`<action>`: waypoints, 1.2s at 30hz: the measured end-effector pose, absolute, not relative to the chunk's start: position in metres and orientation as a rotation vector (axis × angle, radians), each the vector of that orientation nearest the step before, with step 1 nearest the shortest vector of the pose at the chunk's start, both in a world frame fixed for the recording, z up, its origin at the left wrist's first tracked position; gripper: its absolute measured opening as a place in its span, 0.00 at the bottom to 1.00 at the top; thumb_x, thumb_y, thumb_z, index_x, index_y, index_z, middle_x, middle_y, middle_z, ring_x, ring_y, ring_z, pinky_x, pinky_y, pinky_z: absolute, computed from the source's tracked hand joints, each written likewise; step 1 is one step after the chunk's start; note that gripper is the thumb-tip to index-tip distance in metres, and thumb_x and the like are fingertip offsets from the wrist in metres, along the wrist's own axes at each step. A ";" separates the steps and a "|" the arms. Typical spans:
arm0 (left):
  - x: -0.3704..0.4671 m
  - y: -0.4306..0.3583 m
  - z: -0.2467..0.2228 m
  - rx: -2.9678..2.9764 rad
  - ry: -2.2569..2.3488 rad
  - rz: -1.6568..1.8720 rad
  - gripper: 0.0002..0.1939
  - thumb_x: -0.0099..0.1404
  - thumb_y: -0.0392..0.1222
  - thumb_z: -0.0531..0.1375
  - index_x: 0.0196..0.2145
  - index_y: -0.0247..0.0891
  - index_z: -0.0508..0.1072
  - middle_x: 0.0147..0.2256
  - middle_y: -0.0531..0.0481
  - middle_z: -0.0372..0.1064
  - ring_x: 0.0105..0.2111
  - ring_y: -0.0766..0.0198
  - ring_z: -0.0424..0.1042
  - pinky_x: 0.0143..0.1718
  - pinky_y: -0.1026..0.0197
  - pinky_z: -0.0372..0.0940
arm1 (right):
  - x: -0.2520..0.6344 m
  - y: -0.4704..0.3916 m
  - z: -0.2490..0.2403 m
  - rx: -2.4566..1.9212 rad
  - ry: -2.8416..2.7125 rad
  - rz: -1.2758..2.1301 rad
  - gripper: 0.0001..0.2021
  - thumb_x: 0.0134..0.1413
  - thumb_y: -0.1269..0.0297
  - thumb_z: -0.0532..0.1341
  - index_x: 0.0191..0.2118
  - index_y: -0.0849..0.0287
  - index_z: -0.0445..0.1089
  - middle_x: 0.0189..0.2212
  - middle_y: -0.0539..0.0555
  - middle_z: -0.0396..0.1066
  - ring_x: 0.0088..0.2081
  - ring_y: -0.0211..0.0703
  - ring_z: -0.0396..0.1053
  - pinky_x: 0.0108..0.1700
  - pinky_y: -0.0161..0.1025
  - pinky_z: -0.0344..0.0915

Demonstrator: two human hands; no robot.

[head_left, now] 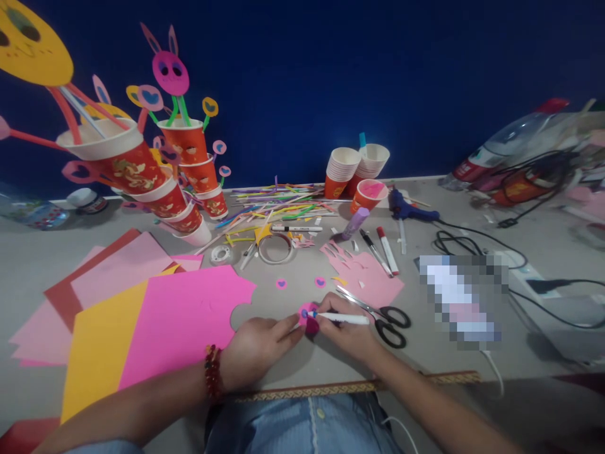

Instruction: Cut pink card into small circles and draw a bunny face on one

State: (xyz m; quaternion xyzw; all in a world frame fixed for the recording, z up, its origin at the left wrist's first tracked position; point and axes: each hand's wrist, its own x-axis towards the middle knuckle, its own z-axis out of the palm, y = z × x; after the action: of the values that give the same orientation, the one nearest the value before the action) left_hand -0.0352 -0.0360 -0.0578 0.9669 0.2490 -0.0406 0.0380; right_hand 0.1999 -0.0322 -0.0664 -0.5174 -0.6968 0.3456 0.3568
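blue clothing point(302, 425) is nearest, below the front edge of the grey table point(288, 372), along which a patterned strip point(454, 377) runs. the left hand point(259, 345), a beaded bracelet point(213, 373) at its wrist, lies near that edge, fingers together and tips touching the left side of a small magenta disc point(311, 325); whether they pinch it or only press it, i cannot tell. the right hand point(344, 329) has its fingers closed around a white marker point(347, 318), whose blue tip meets the blue marking on the disc. so the disc sits between both hands, near the middle of the front edge.

black-handled scissors point(394, 325) lie open just right of the right hand. toward the left edge, a yellow sheet point(101, 340) and a magenta sheet point(182, 321) lie with other coloured papers. on the right is a pixelated object point(460, 299).

beyond the hands are two small pink discs with blue hearts point(300, 284), then a cut pink sheet point(371, 277), a purple tube point(355, 224) and a tape roll point(276, 249). near the back edge are colourful sticks point(283, 205), stacked paper cups point(341, 171), a blue glue gun point(411, 209) and, toward the back left corner, cup figures with paper faces point(171, 72). behind stands a dark blue wall point(274, 82).
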 end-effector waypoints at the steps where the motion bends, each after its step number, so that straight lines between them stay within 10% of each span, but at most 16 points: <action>1: -0.035 -0.036 -0.058 2.968 0.764 -0.124 0.28 0.66 0.30 0.55 0.63 0.37 0.58 0.60 0.40 0.62 0.32 0.62 0.73 0.27 0.59 0.67 | 0.200 -0.032 -0.066 -1.337 -1.800 0.897 0.06 0.52 0.68 0.58 0.25 0.55 0.64 0.19 0.46 0.66 0.22 0.38 0.63 0.25 0.34 0.58; 36: -0.036 -0.036 -0.060 2.964 0.762 -0.082 0.29 0.65 0.29 0.55 0.63 0.37 0.58 0.60 0.41 0.63 0.32 0.63 0.73 0.27 0.60 0.66 | 0.199 -0.031 -0.062 -1.286 -1.811 0.932 0.06 0.51 0.68 0.57 0.24 0.55 0.63 0.19 0.46 0.66 0.21 0.36 0.63 0.24 0.32 0.57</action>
State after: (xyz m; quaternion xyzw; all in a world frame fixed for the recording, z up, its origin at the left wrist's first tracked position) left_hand -0.0362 -0.0356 -0.0595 0.9674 0.2486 -0.0268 0.0403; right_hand 0.1986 -0.0313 -0.0623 -0.4985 -0.7019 0.3611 0.3584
